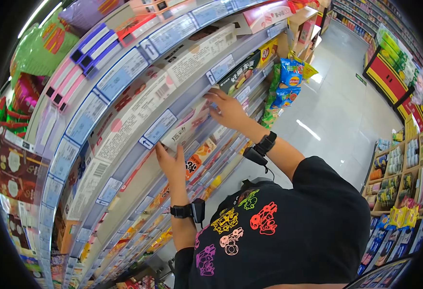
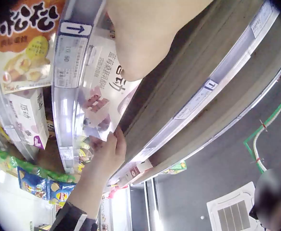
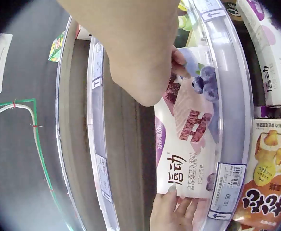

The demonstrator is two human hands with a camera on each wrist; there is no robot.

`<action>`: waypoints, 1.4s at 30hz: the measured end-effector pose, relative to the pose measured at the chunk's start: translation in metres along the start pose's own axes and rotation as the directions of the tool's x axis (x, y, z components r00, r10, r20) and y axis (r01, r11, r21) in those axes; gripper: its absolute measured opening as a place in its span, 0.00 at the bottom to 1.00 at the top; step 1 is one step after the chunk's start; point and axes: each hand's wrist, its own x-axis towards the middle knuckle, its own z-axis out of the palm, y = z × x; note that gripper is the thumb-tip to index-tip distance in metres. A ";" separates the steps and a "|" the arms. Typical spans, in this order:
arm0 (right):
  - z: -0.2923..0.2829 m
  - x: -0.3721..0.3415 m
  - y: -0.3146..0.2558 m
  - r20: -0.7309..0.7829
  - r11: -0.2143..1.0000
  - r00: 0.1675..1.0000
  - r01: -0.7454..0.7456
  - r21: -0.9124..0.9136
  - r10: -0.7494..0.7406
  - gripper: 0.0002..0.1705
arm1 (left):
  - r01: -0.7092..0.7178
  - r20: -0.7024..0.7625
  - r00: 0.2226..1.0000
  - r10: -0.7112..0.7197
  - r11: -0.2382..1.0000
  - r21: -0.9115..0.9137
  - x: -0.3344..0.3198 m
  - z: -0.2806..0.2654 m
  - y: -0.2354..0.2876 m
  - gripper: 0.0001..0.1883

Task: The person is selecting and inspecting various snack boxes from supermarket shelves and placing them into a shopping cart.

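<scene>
A white cake box [image 3: 191,139] with blueberries and a layered purple-pink cake on its front sits on a shelf behind the clear price-tag rail. My left hand [image 1: 172,166] holds one end of it, thumb and fingertips at the box edge in the right wrist view. At the opposite end my right hand [image 1: 230,111] grips the box, its fingers bent at the corner in the left wrist view. Both wrists wear black camera straps. The palm side of each hand is hidden.
Price-tag rails [image 1: 158,127] run along the shelf fronts. An orange snack box [image 3: 268,173] stands on the neighbouring shelf. Blue chip bags [image 1: 291,79] hang at the shelf end. Beyond the aisle floor [image 1: 312,120] stands a wooden display rack [image 1: 385,192].
</scene>
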 end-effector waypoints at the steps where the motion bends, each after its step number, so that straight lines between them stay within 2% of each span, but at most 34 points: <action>1: 0.002 0.001 0.002 0.004 0.999 1.000 0.020 -0.030 -0.020 0.25 | -0.014 -0.013 1.000 0.014 1.000 0.014 -0.003 0.002 0.006 0.38; 4: 0.012 -0.001 0.005 -0.012 0.999 0.999 -0.045 -0.025 0.045 0.24 | -0.037 -0.024 0.999 0.039 0.997 0.066 -0.007 0.004 0.014 0.39; 8: 0.012 -0.004 -0.001 -0.072 1.000 0.997 -0.028 -0.002 0.028 0.24 | -0.046 0.028 0.999 0.043 0.988 0.149 -0.010 0.000 0.012 0.40; 11: 0.011 -0.007 0.002 -0.111 0.999 0.994 -0.015 0.042 0.020 0.20 | -0.150 0.035 0.989 0.146 0.954 0.258 -0.008 -0.007 0.013 0.39; 14: 0.004 -0.007 0.011 -0.197 0.993 0.980 -0.011 0.118 0.034 0.15 | -0.259 -0.007 0.955 0.295 0.850 0.458 -0.008 -0.020 0.036 0.38; 15: -0.001 -0.006 0.012 -0.233 0.991 0.971 -0.021 0.132 0.052 0.14 | -0.309 -0.059 0.929 0.366 0.851 0.425 -0.006 -0.021 0.048 0.32; 16: -0.006 -0.006 0.012 -0.270 0.989 0.960 -0.034 0.147 0.073 0.13 | -0.369 0.018 0.919 0.394 0.844 0.389 -0.004 -0.023 0.055 0.29; 18: -0.023 0.006 0.019 -0.446 0.989 0.883 0.119 -0.093 -0.148 0.15 | -0.484 0.173 0.875 0.452 0.821 0.303 -0.001 -0.027 0.066 0.24; 19: -0.035 0.015 0.023 -0.505 0.959 0.820 0.175 -0.225 -0.268 0.15 | -0.499 0.189 0.865 0.464 0.834 0.234 0.003 -0.024 0.071 0.23; 21: -0.072 0.033 0.030 -0.505 0.927 0.813 0.110 -0.358 -0.292 0.20 | -0.516 0.217 0.845 0.489 0.852 0.087 0.009 -0.014 0.082 0.20; 24: -0.132 0.062 0.038 -0.406 0.845 0.872 0.015 -0.535 -0.273 0.31 | -0.442 0.246 0.856 0.455 0.890 -0.108 0.025 0.012 0.107 0.21; 27: -0.171 0.091 0.053 -0.286 0.777 0.922 0.025 -0.629 -0.261 0.36 | -0.252 0.333 0.850 0.408 0.870 -0.424 0.043 0.059 0.131 0.23; 30: -0.189 0.116 0.069 -0.173 0.699 0.941 0.086 -0.710 -0.292 0.38 | -0.325 0.372 0.752 0.544 0.797 -0.510 0.058 0.092 0.179 0.24; 32: -0.193 0.129 0.081 -0.083 0.666 0.957 0.131 -0.734 -0.279 0.41 | -0.205 0.387 0.760 0.523 0.757 -0.620 0.068 0.126 0.191 0.24; 33: -0.193 0.133 0.091 -0.075 0.647 0.941 0.167 -0.744 -0.329 0.40 | -0.141 0.399 0.763 0.509 0.732 -0.666 0.074 0.143 0.191 0.24; 36: -0.204 0.143 0.091 0.039 0.620 0.962 0.205 -0.758 -0.270 0.34 | 0.122 0.523 0.779 0.347 0.734 -0.668 0.099 0.197 0.175 0.23; 37: -0.206 0.143 0.092 0.033 0.596 0.949 0.223 -0.771 -0.314 0.31 | 0.266 0.653 0.721 0.231 0.778 -0.569 0.104 0.199 0.176 0.24; 40: -0.209 0.141 0.097 0.028 0.606 0.939 0.245 -0.757 -0.343 0.35 | 0.607 0.670 0.731 0.127 0.328 -0.724 0.113 0.217 0.188 0.27; 42: -0.212 0.135 0.097 -0.007 0.560 0.922 0.229 -0.796 -0.387 0.35 | 0.640 0.679 0.720 0.143 0.240 -0.730 0.118 0.215 0.199 0.29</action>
